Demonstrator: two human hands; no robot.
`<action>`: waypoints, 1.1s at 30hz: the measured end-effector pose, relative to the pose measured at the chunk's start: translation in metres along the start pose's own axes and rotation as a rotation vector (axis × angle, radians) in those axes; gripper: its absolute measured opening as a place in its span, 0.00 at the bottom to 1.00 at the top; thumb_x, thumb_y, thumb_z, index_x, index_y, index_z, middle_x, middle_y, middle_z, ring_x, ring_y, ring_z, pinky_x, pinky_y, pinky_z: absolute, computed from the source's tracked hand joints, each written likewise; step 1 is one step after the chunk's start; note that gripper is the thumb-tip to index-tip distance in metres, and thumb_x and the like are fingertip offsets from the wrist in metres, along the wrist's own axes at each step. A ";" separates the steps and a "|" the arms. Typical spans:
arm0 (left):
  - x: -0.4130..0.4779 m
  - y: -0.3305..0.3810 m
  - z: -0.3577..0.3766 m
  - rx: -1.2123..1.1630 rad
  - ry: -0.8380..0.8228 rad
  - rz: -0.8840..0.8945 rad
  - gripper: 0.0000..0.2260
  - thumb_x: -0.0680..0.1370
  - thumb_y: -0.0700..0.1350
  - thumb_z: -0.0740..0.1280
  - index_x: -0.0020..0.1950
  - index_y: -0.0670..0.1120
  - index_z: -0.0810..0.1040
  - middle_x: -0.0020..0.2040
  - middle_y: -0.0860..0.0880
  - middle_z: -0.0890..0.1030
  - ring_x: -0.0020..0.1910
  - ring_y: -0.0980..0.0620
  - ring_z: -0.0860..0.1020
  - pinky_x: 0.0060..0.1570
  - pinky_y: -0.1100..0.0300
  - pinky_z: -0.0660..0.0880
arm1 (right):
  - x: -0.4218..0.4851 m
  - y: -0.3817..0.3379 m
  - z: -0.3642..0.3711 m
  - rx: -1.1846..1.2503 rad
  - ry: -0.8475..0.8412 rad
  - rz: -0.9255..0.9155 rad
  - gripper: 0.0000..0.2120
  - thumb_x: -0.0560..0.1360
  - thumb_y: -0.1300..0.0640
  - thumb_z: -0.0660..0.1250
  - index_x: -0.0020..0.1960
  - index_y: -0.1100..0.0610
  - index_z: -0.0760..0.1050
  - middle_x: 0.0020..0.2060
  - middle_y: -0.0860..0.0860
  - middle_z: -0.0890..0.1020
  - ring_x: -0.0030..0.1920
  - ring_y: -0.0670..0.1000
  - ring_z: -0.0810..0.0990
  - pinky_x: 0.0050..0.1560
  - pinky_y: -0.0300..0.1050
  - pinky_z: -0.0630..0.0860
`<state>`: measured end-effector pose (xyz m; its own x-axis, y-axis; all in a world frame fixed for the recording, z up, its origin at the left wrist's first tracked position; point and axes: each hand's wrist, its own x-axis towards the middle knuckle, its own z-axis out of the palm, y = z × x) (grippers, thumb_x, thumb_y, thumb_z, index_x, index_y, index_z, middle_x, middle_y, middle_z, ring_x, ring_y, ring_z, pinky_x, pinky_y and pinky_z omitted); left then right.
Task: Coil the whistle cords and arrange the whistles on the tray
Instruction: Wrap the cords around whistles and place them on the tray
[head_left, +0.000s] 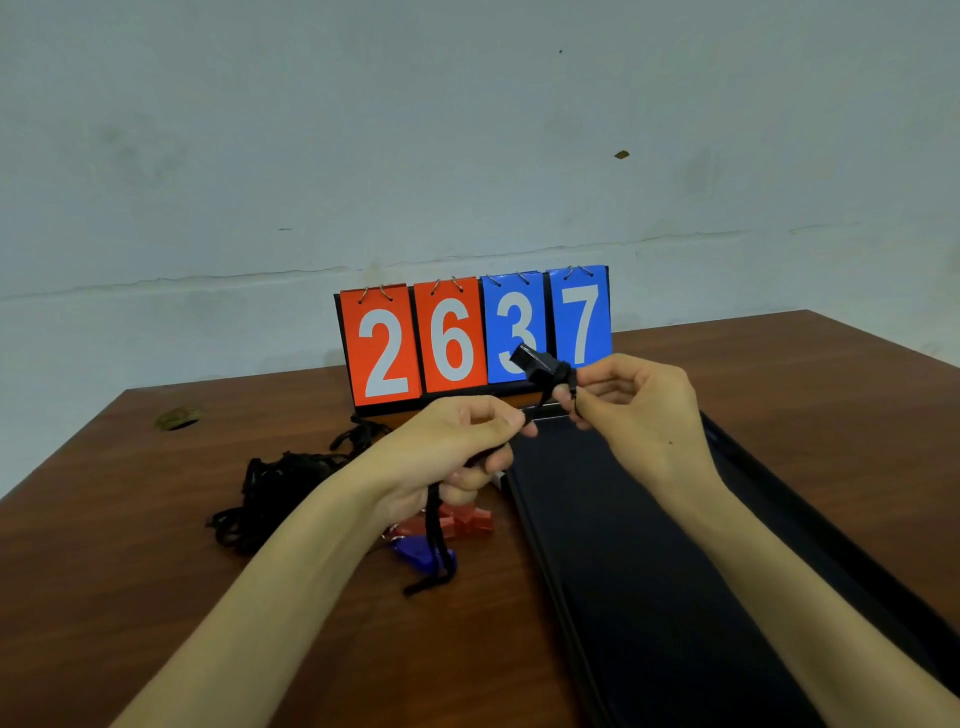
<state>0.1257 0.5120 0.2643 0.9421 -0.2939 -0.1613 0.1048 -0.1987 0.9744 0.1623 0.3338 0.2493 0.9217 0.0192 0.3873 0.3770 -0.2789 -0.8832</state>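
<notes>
Above the tray's (649, 545) far end, the right hand (639, 410) pinches a black whistle (535, 361) between curled fingertips. At 8 o'clock from it, the left hand (457, 441) grips the whistle's cord (434, 540), whose loose end hangs down to the table (156, 571). A red whistle (467, 521) and a blue whistle (421, 553) lie at 6 o'clock below the left hand, just beside the tray's left rim. Tangled cords (280, 488) lie at its 9 o'clock. A scoreboard (472, 338) reading 2637 stands at 12.
</notes>
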 end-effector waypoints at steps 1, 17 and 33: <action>-0.001 0.001 -0.001 0.048 0.023 0.004 0.10 0.79 0.47 0.61 0.54 0.42 0.77 0.29 0.51 0.70 0.22 0.58 0.60 0.20 0.67 0.56 | 0.001 0.002 0.000 -0.052 0.013 -0.009 0.05 0.70 0.61 0.72 0.46 0.55 0.80 0.37 0.48 0.83 0.38 0.44 0.82 0.43 0.38 0.80; -0.008 0.011 -0.013 0.697 0.181 0.201 0.09 0.74 0.52 0.68 0.40 0.48 0.82 0.38 0.41 0.80 0.36 0.48 0.77 0.39 0.62 0.73 | -0.010 0.002 0.006 -0.552 -0.292 -0.264 0.08 0.72 0.58 0.70 0.51 0.53 0.80 0.45 0.46 0.82 0.42 0.39 0.76 0.50 0.34 0.75; -0.007 0.007 -0.020 0.343 0.083 0.075 0.14 0.75 0.56 0.64 0.35 0.49 0.79 0.25 0.51 0.70 0.21 0.57 0.62 0.22 0.67 0.58 | -0.015 -0.014 0.002 0.040 -0.617 -0.108 0.06 0.70 0.66 0.71 0.42 0.56 0.79 0.34 0.47 0.83 0.37 0.43 0.82 0.41 0.38 0.80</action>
<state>0.1264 0.5316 0.2751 0.9673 -0.2453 -0.0646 -0.0649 -0.4856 0.8718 0.1432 0.3389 0.2557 0.7567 0.5992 0.2613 0.4627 -0.2086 -0.8616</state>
